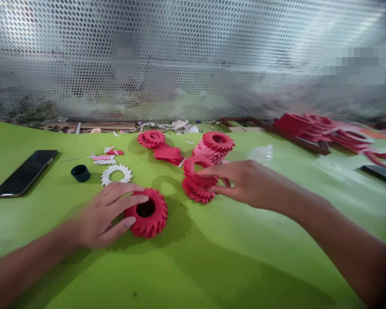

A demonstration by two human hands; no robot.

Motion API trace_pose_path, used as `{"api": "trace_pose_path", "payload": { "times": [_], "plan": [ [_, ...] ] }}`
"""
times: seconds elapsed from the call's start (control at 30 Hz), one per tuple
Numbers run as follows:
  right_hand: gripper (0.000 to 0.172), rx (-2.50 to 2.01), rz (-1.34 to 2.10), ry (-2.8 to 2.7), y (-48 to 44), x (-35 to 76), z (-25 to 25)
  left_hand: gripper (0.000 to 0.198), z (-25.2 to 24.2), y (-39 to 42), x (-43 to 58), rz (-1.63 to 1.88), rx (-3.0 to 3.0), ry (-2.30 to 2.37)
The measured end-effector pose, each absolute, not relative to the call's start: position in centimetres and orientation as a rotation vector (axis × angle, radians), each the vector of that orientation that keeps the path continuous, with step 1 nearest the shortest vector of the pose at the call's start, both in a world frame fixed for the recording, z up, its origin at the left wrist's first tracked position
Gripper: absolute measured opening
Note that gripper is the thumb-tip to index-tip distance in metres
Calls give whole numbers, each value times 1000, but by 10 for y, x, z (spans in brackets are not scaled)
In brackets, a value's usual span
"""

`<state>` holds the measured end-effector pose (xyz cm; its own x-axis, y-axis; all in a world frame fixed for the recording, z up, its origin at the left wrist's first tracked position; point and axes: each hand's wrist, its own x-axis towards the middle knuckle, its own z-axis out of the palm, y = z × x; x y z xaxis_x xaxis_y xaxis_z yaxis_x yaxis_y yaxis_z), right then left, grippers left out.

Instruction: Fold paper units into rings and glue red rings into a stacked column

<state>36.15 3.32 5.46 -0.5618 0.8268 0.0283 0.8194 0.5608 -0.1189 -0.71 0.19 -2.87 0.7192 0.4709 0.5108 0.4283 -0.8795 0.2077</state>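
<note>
My left hand (106, 214) grips the near side of a red folded-paper ring (154, 216) with a saw-toothed edge and a dark hole. Its fingers lie on top and the thumb presses the side. Further right, my right hand (254, 184) has its thumb and fingers round the edge of another red toothed paper ring (193, 165), the upper one of a leaning red pile. Part of that ring is hidden by the fingers. Just behind stands a pink stack (209, 152) of rings, topped by a red ring (225, 139).
A white toothed ring (127, 174), paper scraps (104, 158) and a dark cylindrical cap (80, 173) lie left. A phone (25, 173) is further left. Behind are a red ring (144, 139) and folded red paper (167, 153). Red pieces (296, 124) fill a tray (312, 146) at right.
</note>
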Motion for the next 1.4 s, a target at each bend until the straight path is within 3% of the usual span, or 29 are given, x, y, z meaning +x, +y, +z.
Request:
{"api": "trace_pose_path", "payload": {
  "times": [0.27,0.43,0.53,0.7,0.8,0.97,1.07,1.17,1.27,1.4],
  "plan": [
    [39,-1452,284,-2658,13,366,42,37,-33,3,-12,854,2856,744],
    [32,-1541,-23,-1644,2,432,27,40,-37,2,-12,836,2735,802],
    [26,-1642,-36,-1483,12,467,7,50,-37,0,-11,784,2580,916],
    [33,-1701,166,-1815,33,459,-1,88,-40,-2,-14,651,2352,1039],
    [26,-1733,130,-1902,43,440,7,101,-40,-2,-14,561,2270,1040],
    [33,-1613,-145,-1787,56,406,46,106,-34,1,-7,526,2191,1084],
    [28,-1350,-483,-1847,53,370,80,105,-30,3,-4,504,2128,1083],
    [29,-1232,-588,-1978,43,329,100,114,-29,5,-3,475,2067,1061],
    [29,-1091,-629,-2072,34,299,97,118,-30,6,-2,469,2061,1052],
    [33,-995,-549,-2213,31,286,72,109,-30,7,0,503,2078,1014]
  ]
}}
